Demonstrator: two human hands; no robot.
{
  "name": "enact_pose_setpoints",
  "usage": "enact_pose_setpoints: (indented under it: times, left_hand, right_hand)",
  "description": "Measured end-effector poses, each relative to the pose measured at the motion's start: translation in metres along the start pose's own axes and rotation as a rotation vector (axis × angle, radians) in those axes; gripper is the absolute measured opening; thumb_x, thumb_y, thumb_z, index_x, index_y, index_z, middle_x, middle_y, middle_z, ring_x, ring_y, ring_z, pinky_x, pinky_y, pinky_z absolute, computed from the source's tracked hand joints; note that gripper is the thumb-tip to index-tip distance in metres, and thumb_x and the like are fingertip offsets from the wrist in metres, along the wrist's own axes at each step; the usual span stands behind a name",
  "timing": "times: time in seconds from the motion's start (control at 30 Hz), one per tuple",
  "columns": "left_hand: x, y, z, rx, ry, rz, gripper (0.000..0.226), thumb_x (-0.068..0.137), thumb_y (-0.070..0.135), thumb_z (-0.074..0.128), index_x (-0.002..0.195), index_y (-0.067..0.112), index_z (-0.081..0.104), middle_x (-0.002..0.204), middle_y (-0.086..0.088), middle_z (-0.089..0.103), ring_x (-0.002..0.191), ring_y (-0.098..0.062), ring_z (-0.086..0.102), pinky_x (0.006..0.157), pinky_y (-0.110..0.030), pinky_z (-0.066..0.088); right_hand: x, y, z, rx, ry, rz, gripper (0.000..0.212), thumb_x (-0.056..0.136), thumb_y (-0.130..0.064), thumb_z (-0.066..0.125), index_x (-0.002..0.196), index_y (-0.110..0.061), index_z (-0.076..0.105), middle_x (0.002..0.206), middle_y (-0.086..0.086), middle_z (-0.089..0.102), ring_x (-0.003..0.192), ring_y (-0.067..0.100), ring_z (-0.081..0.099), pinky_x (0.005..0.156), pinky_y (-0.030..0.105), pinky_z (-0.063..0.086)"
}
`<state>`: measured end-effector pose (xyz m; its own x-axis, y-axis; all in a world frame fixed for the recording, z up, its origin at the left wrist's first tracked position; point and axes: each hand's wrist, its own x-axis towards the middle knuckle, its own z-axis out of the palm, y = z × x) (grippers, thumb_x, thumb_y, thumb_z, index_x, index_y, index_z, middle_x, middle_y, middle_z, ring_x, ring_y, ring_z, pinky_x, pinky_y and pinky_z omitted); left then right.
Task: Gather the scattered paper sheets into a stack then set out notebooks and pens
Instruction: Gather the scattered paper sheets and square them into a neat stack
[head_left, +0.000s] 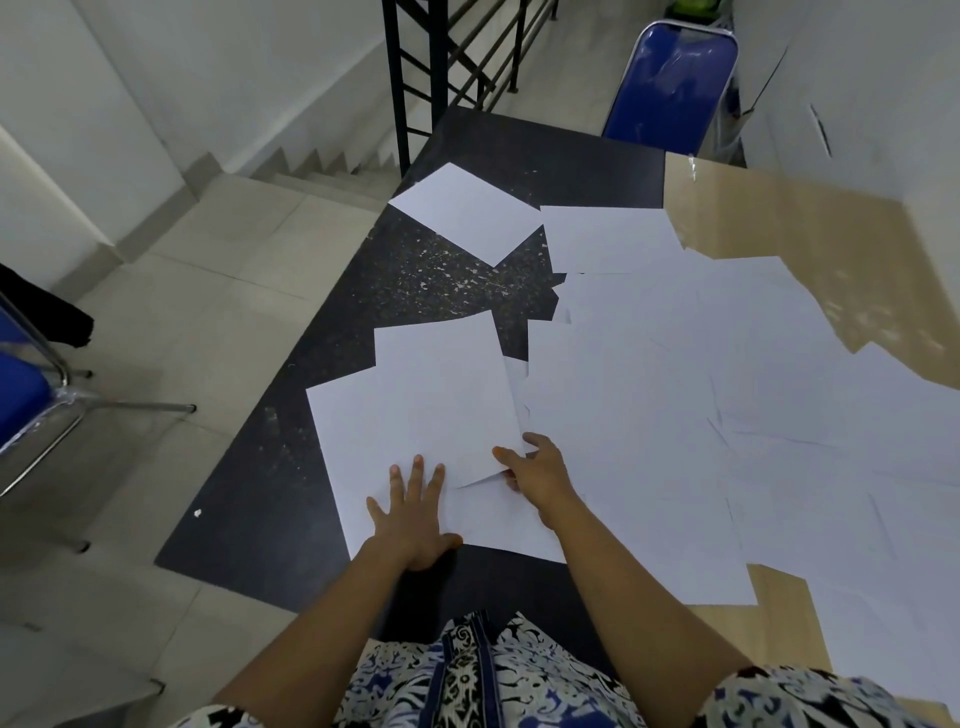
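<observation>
Several white paper sheets lie scattered over a dark speckled table (415, 270) and a tan table (810, 239) beside it. My left hand (413, 512) lies flat with spread fingers on a sheet (358, 431) near the front edge. My right hand (535, 475) pinches the lower corner of the sheet on top (441, 384), thumb above and fingers underneath. One lone sheet (467, 210) lies at the far left of the dark table. A broad overlapping spread of sheets (727, 395) covers the right side. No notebooks or pens are in view.
A blue chair (670, 83) stands behind the far table edge, another blue chair (26, 395) on the left. A black stair railing (415, 78) and steps going down lie beyond the table's far left. Tiled floor runs along the left.
</observation>
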<state>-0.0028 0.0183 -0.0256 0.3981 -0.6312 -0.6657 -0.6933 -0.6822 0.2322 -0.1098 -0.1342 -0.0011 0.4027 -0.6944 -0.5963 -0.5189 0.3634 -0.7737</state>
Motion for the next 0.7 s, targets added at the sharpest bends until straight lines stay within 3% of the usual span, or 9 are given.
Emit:
enact_pose_setpoints:
  times: [0.07,0.17,0.23,0.33,0.4,0.47,0.57,0.63,0.7]
  left_hand:
    - [0.000,0.000,0.001,-0.007,0.011,0.004,0.101,0.090,0.055,0.054,0.149,0.029,-0.024,0.152,0.000,-0.040,0.141,-0.032,-0.032,0.113,-0.063,-0.002]
    - [0.001,0.000,0.002,-0.024,0.041,0.015,0.102,0.089,0.055,0.056,0.150,0.029,-0.021,0.153,0.000,-0.038,0.142,-0.032,-0.032,0.113,-0.063,-0.002]
    - [0.001,-0.002,0.005,-0.042,0.095,0.028,0.102,0.087,0.056,0.057,0.152,0.030,-0.017,0.156,0.001,-0.033,0.143,-0.031,-0.030,0.113,-0.063,-0.003]
    - [-0.003,-0.009,0.015,-0.145,0.256,0.054,0.101,0.083,0.061,0.059,0.154,0.030,-0.005,0.161,0.000,-0.019,0.147,-0.027,-0.021,0.115,-0.057,-0.005]
    - [-0.008,-0.012,0.024,-0.308,0.411,0.018,0.095,0.082,0.059,0.062,0.155,0.027,0.009,0.163,-0.002,-0.005,0.149,-0.024,-0.011,0.116,-0.051,-0.005]
    - [-0.012,-0.013,0.028,-0.471,0.599,-0.100,0.083,0.083,0.050,0.066,0.150,0.024,0.026,0.160,-0.005,0.013,0.148,-0.026,0.006,0.116,-0.049,0.004]
    - [-0.014,-0.014,0.020,-0.657,0.790,-0.385,0.070,0.081,0.034,0.071,0.140,0.015,0.039,0.150,-0.013,0.030,0.139,-0.034,0.023,0.109,-0.054,0.023]
    - [-0.012,-0.016,0.010,-0.805,0.808,-0.550,0.070,0.079,0.029,0.074,0.136,0.010,0.040,0.147,-0.018,0.032,0.135,-0.038,0.026,0.104,-0.057,0.030]
    - [-0.009,-0.017,0.002,-0.908,0.760,-0.641,0.073,0.078,0.027,0.076,0.137,0.007,0.037,0.147,-0.019,0.029,0.134,-0.038,0.025,0.101,-0.057,0.034]
  right_hand:
    - [0.004,-0.001,0.002,0.008,0.014,-0.002,0.043,0.088,-0.022,0.069,0.126,-0.009,0.054,0.116,0.013,0.063,0.091,0.024,0.068,0.070,0.024,0.057]
    - [0.008,0.000,0.004,-0.086,0.068,-0.023,0.018,0.090,-0.012,0.063,0.107,-0.009,0.062,0.109,0.012,0.067,0.075,0.024,0.071,0.071,0.031,0.060]
    - [0.009,0.002,0.006,-0.196,0.127,-0.028,0.018,0.088,-0.006,0.061,0.104,-0.002,0.065,0.110,0.013,0.068,0.078,0.026,0.072,0.073,0.035,0.060]
    - [0.002,0.006,0.008,-0.395,0.173,-0.032,0.009,0.085,-0.001,0.055,0.078,-0.003,0.059,0.093,0.015,0.071,0.069,0.023,0.070,0.049,0.024,0.052]
    - [-0.001,0.011,0.008,-0.458,0.190,-0.051,0.007,0.085,-0.004,0.053,0.081,-0.007,0.057,0.092,0.012,0.070,0.072,0.024,0.069,0.053,0.025,0.052]
    - [-0.003,0.017,0.006,-0.408,0.168,-0.080,0.018,0.088,-0.007,0.050,0.101,-0.005,0.062,0.100,0.009,0.066,0.078,0.027,0.068,0.068,0.033,0.057]
    - [-0.005,0.025,0.004,-0.329,0.100,-0.087,0.030,0.093,-0.010,0.048,0.119,-0.004,0.060,0.114,0.010,0.062,0.090,0.027,0.067,0.076,0.030,0.055]
    - [-0.008,0.030,0.004,-0.401,0.082,-0.090,0.026,0.092,-0.010,0.047,0.111,-0.001,0.063,0.113,0.011,0.064,0.092,0.023,0.063,0.078,0.029,0.051]
    - [-0.011,0.032,0.005,-0.481,0.058,-0.094,0.017,0.089,-0.007,0.047,0.084,-0.002,0.062,0.096,0.012,0.066,0.081,0.021,0.058,0.067,0.025,0.044]
